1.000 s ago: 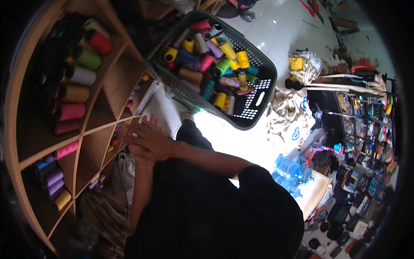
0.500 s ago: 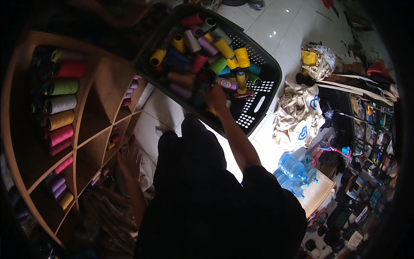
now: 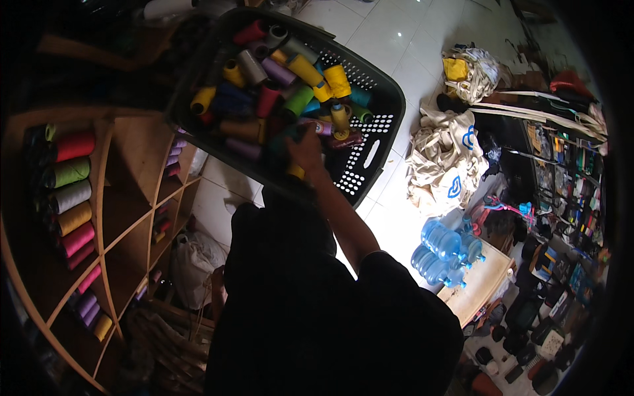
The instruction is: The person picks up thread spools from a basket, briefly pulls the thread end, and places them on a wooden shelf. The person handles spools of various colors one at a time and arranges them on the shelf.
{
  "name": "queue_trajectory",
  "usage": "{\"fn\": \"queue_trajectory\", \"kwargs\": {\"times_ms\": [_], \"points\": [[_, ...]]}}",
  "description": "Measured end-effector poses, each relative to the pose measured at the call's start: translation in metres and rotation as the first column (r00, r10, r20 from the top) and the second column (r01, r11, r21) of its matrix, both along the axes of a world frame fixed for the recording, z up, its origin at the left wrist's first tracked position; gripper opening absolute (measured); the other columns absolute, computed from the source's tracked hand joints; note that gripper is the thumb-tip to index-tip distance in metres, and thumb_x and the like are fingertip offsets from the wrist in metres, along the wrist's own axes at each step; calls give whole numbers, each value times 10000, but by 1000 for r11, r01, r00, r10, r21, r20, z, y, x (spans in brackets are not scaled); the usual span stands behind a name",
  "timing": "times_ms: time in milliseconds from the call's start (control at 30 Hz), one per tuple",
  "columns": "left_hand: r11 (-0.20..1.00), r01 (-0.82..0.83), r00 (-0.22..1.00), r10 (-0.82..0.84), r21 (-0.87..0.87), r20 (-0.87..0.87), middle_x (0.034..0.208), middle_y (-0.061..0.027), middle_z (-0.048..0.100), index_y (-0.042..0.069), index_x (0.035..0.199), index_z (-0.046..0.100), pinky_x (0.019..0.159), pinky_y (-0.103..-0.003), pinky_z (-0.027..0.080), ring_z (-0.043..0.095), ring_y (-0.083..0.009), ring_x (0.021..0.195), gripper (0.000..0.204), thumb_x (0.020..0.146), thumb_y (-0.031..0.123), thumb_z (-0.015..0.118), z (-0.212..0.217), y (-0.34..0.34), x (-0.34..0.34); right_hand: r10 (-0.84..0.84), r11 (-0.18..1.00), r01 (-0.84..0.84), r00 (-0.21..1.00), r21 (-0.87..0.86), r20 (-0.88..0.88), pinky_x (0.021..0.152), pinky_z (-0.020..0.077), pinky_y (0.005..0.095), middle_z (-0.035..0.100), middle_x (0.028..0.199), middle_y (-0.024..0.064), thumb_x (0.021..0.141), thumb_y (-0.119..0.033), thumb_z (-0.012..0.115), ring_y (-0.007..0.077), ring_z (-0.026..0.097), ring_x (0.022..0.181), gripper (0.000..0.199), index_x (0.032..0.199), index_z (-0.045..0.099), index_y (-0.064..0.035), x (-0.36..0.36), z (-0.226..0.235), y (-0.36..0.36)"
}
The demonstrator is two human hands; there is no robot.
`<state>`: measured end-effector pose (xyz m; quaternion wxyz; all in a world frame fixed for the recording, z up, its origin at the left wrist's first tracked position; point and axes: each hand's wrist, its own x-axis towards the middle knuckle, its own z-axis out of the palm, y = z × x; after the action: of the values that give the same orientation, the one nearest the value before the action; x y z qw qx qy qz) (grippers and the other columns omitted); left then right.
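A dark plastic basket with a perforated wall holds many thread cones in yellow, red, purple, green and brown. Inside it is my right hand, its fingers curled down among the cones in deep shadow. Right beside those fingers lies a dark teal thread cone; whether they grip it is hidden. A purple cone with a round label sits just past the fingertips. My left hand hangs low at my left side, mostly covered by my dark clothing, near a whitish plastic bag. Its fingers do not show.
To the left stands a wooden shelf with cubbies, some holding rows of thread cones. Cream fabric bags are heaped on the tiled floor at right. Blue water jugs lie beyond, beside a cluttered rack.
My left hand has dropped from beside the shelf, where its fingers were spread, to my side. The view has shifted, so basket and shelf sit further left. My right hand stays in the basket.
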<state>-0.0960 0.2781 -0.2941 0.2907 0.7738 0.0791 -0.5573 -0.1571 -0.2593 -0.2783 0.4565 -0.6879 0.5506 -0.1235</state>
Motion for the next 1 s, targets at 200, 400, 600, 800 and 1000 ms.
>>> {"fn": "queue_trajectory", "kwargs": {"times_ms": [200, 400, 600, 800, 1000], "points": [[992, 63, 998, -62, 109, -12, 1328, -86, 528, 138, 1347, 468, 1033, -465, 353, 488, -257, 1232, 497, 945, 427, 509, -13, -17, 23, 48, 871, -133, 981, -473, -187, 895, 471, 462, 610, 1067, 236, 736, -250, 759, 409, 594, 1012, 539, 1146, 539, 23, -55, -34, -48], [951, -277, 959, 283, 140, -25, 1245, -75, 578, 151, 1321, 485, 990, -467, 392, 546, -231, 1153, 468, 937, 416, 520, -16, -53, 46, -74, 894, -41, 968, -446, -238, 811, 511, 462, 658, 971, 214, 728, -264, 774, 388, 642, 931, 449, 1057, 608, -7, -65, -23, -113], [949, -299, 954, 299, 103, 13, 1251, -97, 571, 141, 1301, 503, 983, -471, 402, 548, -249, 1155, 450, 945, 415, 522, 13, -83, 52, 86, 881, -237, 931, -410, -354, 769, 531, 457, 674, 949, 198, 726, -276, 772, 378, 661, 892, 450, 1074, 620, -35, -62, -55, -135], [978, -194, 979, 198, 76, -41, 1213, -51, 587, 176, 1283, 517, 938, -468, 417, 575, -221, 1077, 402, 954, 408, 507, -24, -43, 42, -82, 787, 51, 996, -615, -22, 748, 534, 372, 673, 933, 170, 786, -279, 755, 276, 677, 864, 443, 1088, 606, 9, -90, 14, -101], [990, -32, 999, 37, 139, -32, 1202, -45, 592, 175, 1281, 515, 929, -472, 418, 575, -218, 1063, 415, 943, 416, 518, -12, -32, 17, -249, 966, 257, 934, -1, 255, 719, 510, 317, 653, 944, 141, 830, -258, 739, 189, 631, 797, 423, 1086, 590, 43, -71, -10, -55]]}}
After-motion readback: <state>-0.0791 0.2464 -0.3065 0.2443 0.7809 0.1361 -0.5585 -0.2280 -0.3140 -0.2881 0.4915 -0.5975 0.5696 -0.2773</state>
